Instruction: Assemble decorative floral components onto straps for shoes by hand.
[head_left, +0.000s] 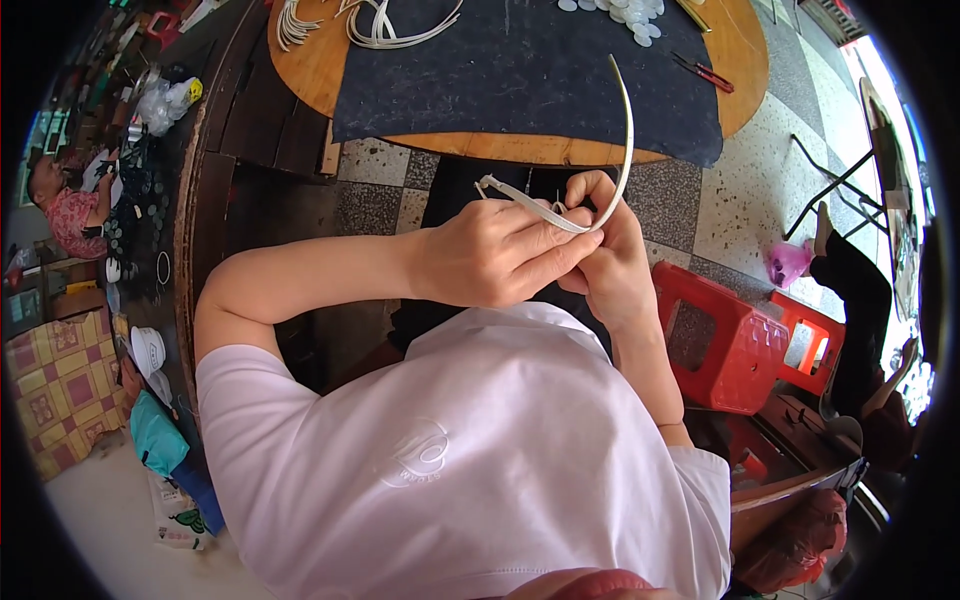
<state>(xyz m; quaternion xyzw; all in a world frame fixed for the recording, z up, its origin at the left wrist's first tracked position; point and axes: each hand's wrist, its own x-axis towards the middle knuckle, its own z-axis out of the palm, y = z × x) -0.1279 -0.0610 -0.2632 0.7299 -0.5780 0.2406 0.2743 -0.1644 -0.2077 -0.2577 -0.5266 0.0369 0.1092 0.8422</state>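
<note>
Close to my body, in front of my chest, both hands meet around a thin cream-white strip. My left hand is closed, its fingers pressing the strip against the right. My right hand pinches the same piece, thumb and index finger bent. From the fingers a long end curves up past the near table edge. Another, flatter length runs leftward over the left knuckles. The exact grip point is partly hidden by the fingers.
A round wooden table with a dark cloth stands ahead. It bears coiled white strips, translucent discs and red-handled snips. Red plastic stools stand right. Another person is at far left; someone's dark-clothed leg shows right.
</note>
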